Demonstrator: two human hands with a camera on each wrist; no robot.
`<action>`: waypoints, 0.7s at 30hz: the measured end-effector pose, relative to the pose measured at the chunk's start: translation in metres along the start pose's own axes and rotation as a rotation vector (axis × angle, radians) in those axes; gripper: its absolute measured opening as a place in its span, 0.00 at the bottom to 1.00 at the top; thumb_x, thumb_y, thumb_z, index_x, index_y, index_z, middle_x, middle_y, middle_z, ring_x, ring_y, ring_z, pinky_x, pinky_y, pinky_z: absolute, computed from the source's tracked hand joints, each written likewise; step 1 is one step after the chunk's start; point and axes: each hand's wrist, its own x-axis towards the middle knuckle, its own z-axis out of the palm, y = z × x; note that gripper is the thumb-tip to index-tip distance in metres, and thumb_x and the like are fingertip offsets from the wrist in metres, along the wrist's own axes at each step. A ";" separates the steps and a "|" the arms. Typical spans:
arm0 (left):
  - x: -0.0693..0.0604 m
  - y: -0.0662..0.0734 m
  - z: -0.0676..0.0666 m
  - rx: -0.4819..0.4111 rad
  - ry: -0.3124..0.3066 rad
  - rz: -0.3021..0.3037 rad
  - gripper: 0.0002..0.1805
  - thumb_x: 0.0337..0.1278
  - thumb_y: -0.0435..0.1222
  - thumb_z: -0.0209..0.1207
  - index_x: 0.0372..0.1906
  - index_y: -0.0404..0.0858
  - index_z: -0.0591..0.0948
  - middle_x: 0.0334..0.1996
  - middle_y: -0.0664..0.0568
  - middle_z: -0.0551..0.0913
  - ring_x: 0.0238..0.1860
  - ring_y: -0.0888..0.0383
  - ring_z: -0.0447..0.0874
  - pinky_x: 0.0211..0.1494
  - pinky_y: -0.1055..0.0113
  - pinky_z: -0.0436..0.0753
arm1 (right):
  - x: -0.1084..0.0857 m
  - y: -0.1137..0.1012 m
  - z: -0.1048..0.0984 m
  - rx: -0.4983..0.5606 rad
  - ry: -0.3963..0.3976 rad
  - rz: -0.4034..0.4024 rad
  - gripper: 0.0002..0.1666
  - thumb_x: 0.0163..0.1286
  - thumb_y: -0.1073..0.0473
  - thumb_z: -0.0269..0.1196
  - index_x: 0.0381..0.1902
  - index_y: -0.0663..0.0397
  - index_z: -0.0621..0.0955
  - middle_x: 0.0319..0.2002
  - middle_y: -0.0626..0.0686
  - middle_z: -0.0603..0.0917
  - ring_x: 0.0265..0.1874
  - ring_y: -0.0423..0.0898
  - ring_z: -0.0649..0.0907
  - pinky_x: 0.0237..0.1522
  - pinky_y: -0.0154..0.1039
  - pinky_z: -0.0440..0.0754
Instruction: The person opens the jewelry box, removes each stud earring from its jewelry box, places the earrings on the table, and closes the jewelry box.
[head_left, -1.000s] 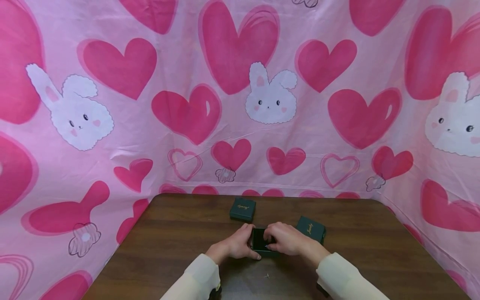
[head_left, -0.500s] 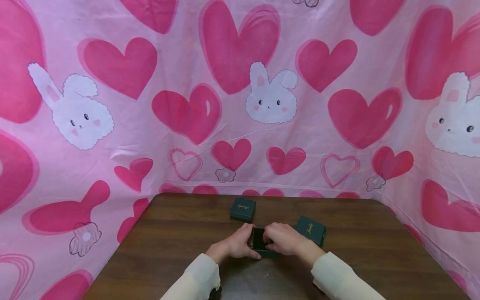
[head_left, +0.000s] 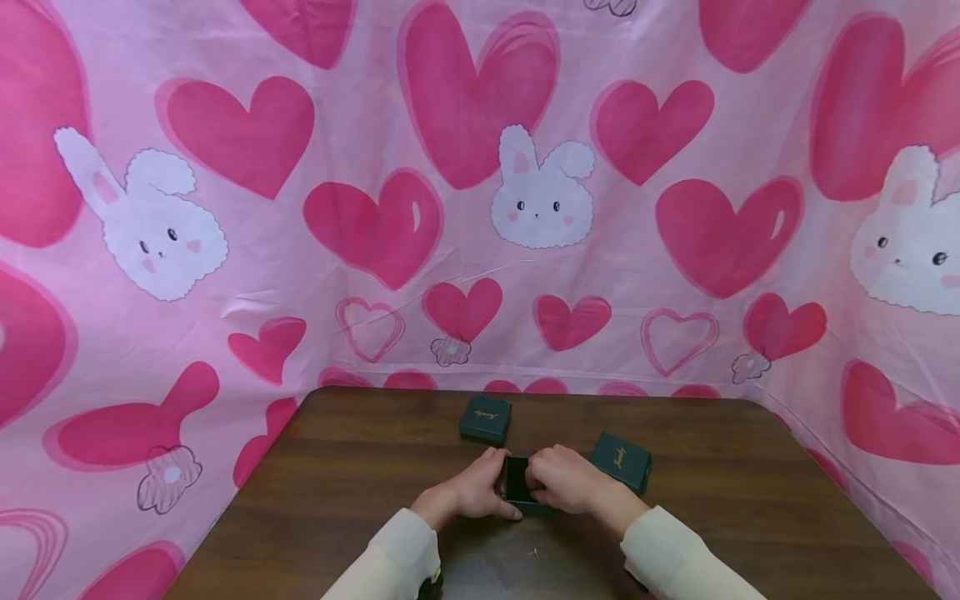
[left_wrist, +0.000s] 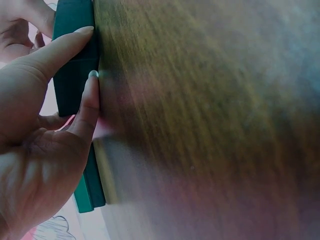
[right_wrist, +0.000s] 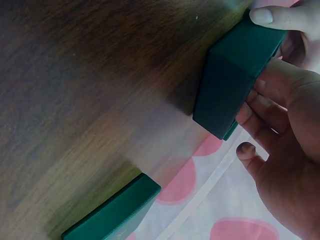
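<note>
1. Over the last second, the right hand [head_left: 566, 477] has changed most: its fingers are more tightly bunched at the box, a fingertip that showed inside is now out of sight, and the right sleeve [head_left: 663, 542] has edged inward.
2. The left hand [head_left: 476, 490] has scarcely moved, and neither has the open-topped green box [right_wrist: 224, 97] it grips at the left end, thumb against the near wall.
3. That box stands on the bench [head_left: 360, 533], between the two hands, with its dark interior facing up.
4. The right hand is narrow, fingers curled at the box's right part; its fingertips are hidden, so I cannot tell whether they pinch anything.
5. Judging by this, the work has become close finger work inside the box, with the left hand as the steadying side; nothing shows it as finished.
6. Two other green pieces have kept their places: the far green box [head_left: 486, 419] beyond the hands, and the lettered green box [head_left: 622, 462] just beside the right hand.
7. Both carry gold script on top, which seems to read "Jewelry", though it is too small to be sure.
8. No writing can be read on the open-topped box's visible walls.
9. A small pale object [head_left: 535, 552] lies on the near side, unmoved and too tiny to name.
</note>
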 end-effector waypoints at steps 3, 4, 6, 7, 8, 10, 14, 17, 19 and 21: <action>-0.001 0.000 0.000 -0.009 -0.001 0.001 0.39 0.47 0.39 0.79 0.62 0.39 0.69 0.47 0.54 0.69 0.44 0.58 0.71 0.48 0.66 0.76 | 0.000 0.003 0.001 0.051 -0.015 0.009 0.04 0.63 0.58 0.75 0.30 0.45 0.88 0.26 0.37 0.82 0.25 0.35 0.76 0.38 0.35 0.82; -0.001 0.000 0.001 -0.009 -0.001 0.003 0.39 0.47 0.39 0.79 0.62 0.39 0.69 0.47 0.53 0.69 0.44 0.59 0.71 0.47 0.67 0.76 | 0.000 0.004 0.001 0.074 -0.021 0.017 0.04 0.64 0.58 0.74 0.30 0.46 0.88 0.25 0.37 0.81 0.25 0.35 0.76 0.36 0.34 0.81; -0.001 0.000 0.001 -0.011 -0.001 0.006 0.39 0.47 0.39 0.79 0.62 0.39 0.69 0.47 0.53 0.69 0.43 0.59 0.71 0.47 0.67 0.76 | -0.001 0.006 0.001 0.115 -0.035 0.034 0.04 0.64 0.58 0.74 0.31 0.46 0.87 0.24 0.36 0.80 0.24 0.34 0.76 0.35 0.32 0.81; -0.001 0.000 0.001 -0.011 -0.001 0.007 0.39 0.47 0.39 0.79 0.62 0.39 0.69 0.47 0.53 0.69 0.43 0.59 0.71 0.47 0.67 0.76 | -0.001 0.007 0.001 0.133 -0.041 0.043 0.04 0.65 0.58 0.74 0.31 0.47 0.87 0.24 0.36 0.80 0.24 0.34 0.76 0.34 0.32 0.81; -0.001 0.000 0.001 -0.012 0.000 0.008 0.40 0.46 0.39 0.79 0.62 0.39 0.69 0.47 0.53 0.69 0.43 0.59 0.71 0.47 0.67 0.76 | -0.002 0.008 0.000 0.148 -0.043 0.050 0.04 0.65 0.59 0.74 0.31 0.47 0.87 0.25 0.36 0.80 0.24 0.34 0.76 0.34 0.31 0.81; -0.001 0.000 0.001 -0.011 0.001 0.007 0.40 0.47 0.39 0.79 0.62 0.39 0.69 0.48 0.53 0.69 0.43 0.59 0.71 0.47 0.67 0.76 | -0.002 0.009 -0.001 0.174 -0.047 0.055 0.03 0.65 0.59 0.73 0.32 0.48 0.87 0.25 0.37 0.80 0.24 0.34 0.77 0.34 0.31 0.81; 0.000 -0.001 0.000 -0.018 0.004 0.006 0.39 0.47 0.39 0.79 0.62 0.39 0.69 0.48 0.53 0.70 0.44 0.58 0.72 0.48 0.66 0.77 | -0.002 0.009 -0.003 0.194 -0.044 0.043 0.03 0.64 0.61 0.73 0.33 0.50 0.88 0.26 0.38 0.81 0.24 0.34 0.78 0.34 0.30 0.81; 0.000 -0.001 0.000 -0.023 0.003 0.005 0.39 0.47 0.38 0.79 0.62 0.39 0.69 0.48 0.54 0.69 0.45 0.58 0.72 0.49 0.66 0.77 | -0.002 0.009 -0.004 0.197 -0.045 0.039 0.03 0.64 0.61 0.73 0.33 0.50 0.87 0.27 0.38 0.82 0.25 0.34 0.78 0.35 0.30 0.82; 0.000 -0.001 0.000 -0.021 0.002 0.005 0.39 0.47 0.39 0.79 0.62 0.39 0.69 0.47 0.54 0.69 0.45 0.58 0.72 0.49 0.66 0.77 | -0.003 0.009 -0.004 0.200 -0.047 0.038 0.02 0.64 0.61 0.73 0.34 0.50 0.88 0.27 0.39 0.81 0.26 0.34 0.78 0.37 0.30 0.82; 0.000 -0.001 0.000 -0.019 0.004 0.006 0.39 0.47 0.39 0.79 0.62 0.39 0.69 0.47 0.54 0.69 0.44 0.59 0.72 0.49 0.66 0.77 | -0.003 0.009 -0.004 0.203 -0.049 0.033 0.02 0.65 0.61 0.73 0.35 0.51 0.88 0.28 0.38 0.81 0.26 0.34 0.78 0.38 0.31 0.82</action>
